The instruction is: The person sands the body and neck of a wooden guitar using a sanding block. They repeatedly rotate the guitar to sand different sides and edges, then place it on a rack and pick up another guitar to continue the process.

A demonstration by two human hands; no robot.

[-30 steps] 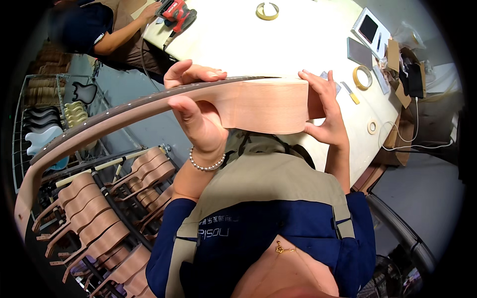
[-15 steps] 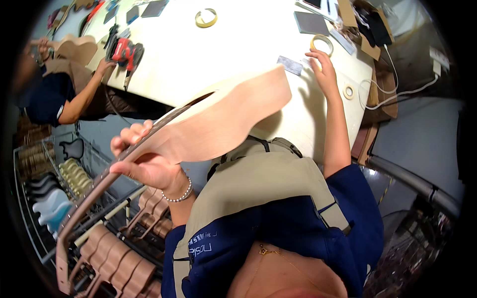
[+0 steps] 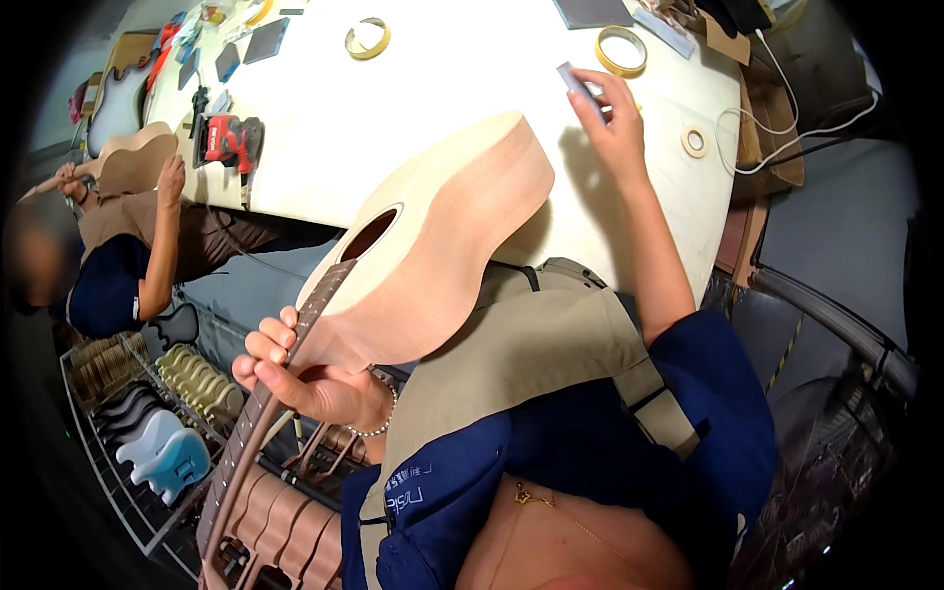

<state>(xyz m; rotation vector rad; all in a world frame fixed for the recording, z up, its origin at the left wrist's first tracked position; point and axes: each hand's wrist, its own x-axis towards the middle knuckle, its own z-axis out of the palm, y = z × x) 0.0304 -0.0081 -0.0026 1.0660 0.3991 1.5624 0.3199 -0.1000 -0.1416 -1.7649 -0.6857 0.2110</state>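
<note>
An unfinished acoustic guitar (image 3: 462, 226) of bare pale wood leans tilted between my apron and the table edge. Its soundhole and part of the top show, along with the near side of the body. My left hand (image 3: 320, 388) wraps round the neck where it joins the body, fingers over the dark fretboard (image 3: 236, 442). Over the table at the right, my right hand (image 3: 615, 128) pinches a thin grey sanding block (image 3: 582, 90) between thumb and fingers, apart from the guitar.
Near my right hand lie a yellow tape roll (image 3: 620, 51) and a smaller roll (image 3: 694, 143). Another tape roll (image 3: 368, 38) and a red power sander (image 3: 229, 145) rest on the white table (image 3: 442, 88). At left, a co-worker (image 3: 118, 265) holds another guitar; below stands a rack of guitar bodies (image 3: 177, 462).
My right hand has picked up the sanding block from the table. The guitar has rolled so more of its top and soundhole shows. The co-worker's hand has left the sander.
</note>
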